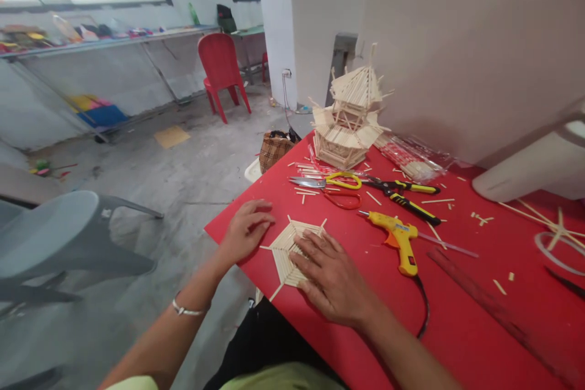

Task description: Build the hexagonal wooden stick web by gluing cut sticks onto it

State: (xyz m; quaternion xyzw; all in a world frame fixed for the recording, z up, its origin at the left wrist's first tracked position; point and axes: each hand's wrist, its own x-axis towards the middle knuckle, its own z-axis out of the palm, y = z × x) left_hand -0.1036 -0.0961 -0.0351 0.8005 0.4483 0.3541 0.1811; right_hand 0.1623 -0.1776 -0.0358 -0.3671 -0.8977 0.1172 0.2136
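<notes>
A web-like hexagonal panel of thin wooden sticks (286, 261) lies flat near the corner of the red table, several stick ends jutting past its edge. My right hand (326, 277) rests palm down on its right part, fingers stretched out and hiding that side. Left of the panel, my left hand (247, 228) is at the table's edge, fingers loosely bent and apart, with nothing in it. To the right lies a yellow glue gun (397, 237) with a glue stick in its back. Beyond the panel are yellow- and red-handled scissors (326, 182) and black-and-yellow cutting pliers (406, 195).
A tiered pagoda model of sticks (350, 119) stands at the table's back, beside plastic-wrapped sticks (409, 157). Stick offcuts litter the red tabletop (461, 292). A white cylinder (525, 164) lies at right. A grey stool (64, 231) and red chair (222, 67) stand on the floor.
</notes>
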